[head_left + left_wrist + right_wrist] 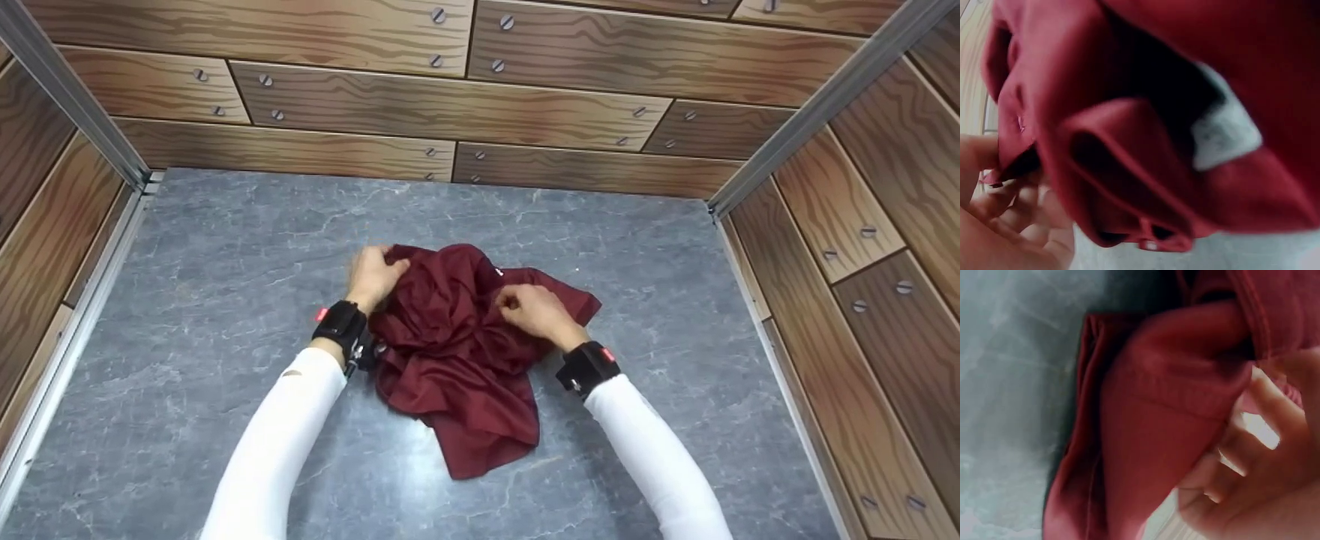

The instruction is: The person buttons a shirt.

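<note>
Maroon cloth (459,330) bunched mid-floor, pinched by me twice.
My left hand (376,274) grips its far left edge, my right hand (537,310) a fold toward its right; grey floor (240,255) stretches around it to the wood-patterned walls (360,94), well apart.

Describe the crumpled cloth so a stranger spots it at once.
On the grey marbled surface, look to the middle, where the left hand and right hand touch a crumpled cloth. Its dark red fabric sets it apart from the white sleeves and black wristbands.
</note>
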`<state>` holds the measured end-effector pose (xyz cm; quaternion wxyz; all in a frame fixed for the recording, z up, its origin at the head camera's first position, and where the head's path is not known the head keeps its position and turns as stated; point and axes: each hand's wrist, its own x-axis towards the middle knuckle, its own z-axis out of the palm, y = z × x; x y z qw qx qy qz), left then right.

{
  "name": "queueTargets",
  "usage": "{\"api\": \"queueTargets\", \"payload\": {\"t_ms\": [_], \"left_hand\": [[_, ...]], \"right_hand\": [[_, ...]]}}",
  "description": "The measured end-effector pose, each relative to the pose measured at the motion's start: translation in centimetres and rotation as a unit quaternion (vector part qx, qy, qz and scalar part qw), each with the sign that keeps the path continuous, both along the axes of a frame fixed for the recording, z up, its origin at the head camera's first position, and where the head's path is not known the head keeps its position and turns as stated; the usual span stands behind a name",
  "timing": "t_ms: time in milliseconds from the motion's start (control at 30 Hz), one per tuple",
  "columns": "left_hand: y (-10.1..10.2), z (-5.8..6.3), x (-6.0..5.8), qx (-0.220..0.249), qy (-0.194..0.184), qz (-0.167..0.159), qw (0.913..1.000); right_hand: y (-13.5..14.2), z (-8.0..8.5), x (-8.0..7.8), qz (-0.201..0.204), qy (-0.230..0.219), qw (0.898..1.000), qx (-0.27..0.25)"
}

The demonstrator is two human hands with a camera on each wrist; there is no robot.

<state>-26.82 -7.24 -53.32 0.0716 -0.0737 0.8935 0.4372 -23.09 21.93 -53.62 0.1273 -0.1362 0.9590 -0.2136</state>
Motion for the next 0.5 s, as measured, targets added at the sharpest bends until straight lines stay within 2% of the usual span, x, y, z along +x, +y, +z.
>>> {"api": "queueTargets", "payload": {"t_ms": [100,167,233,333,400,467,500], "left_hand": [[-0.3,0.1,0.4,0.004,0.044,0.034,0.9984],[-0.7,0.5,0.5,0.016,0.096,0.069,0.9928],[-1.2,1.2,0.4,0.034,0.163,0.102,0.9808],[-1.9,2.6,0.2,0.079,0.251,0.124,0.9567],[-2.0,3.3,0.2,0.120,0.282,0.106,0.9459],[-1.9,3.6,0.4,0.147,0.283,0.072,0.9451],[-1.8,3.5,0.6,0.155,0.275,0.054,0.9475]], "right_hand": [[0.8,0.6,-0.2,-0.038,0.047,0.997,-0.054],[1.6,1.3,-0.5,-0.082,0.092,0.987,-0.104],[2.6,2.4,-0.8,-0.139,0.134,0.967,-0.165],[4.1,4.1,-1.2,-0.205,0.162,0.922,-0.286],[4.7,4.9,-1.3,-0.209,0.137,0.896,-0.368],[5.1,5.1,-1.3,-0.188,0.082,0.887,-0.413],[5.3,5.0,-1.2,-0.178,0.050,0.889,-0.419]]}}
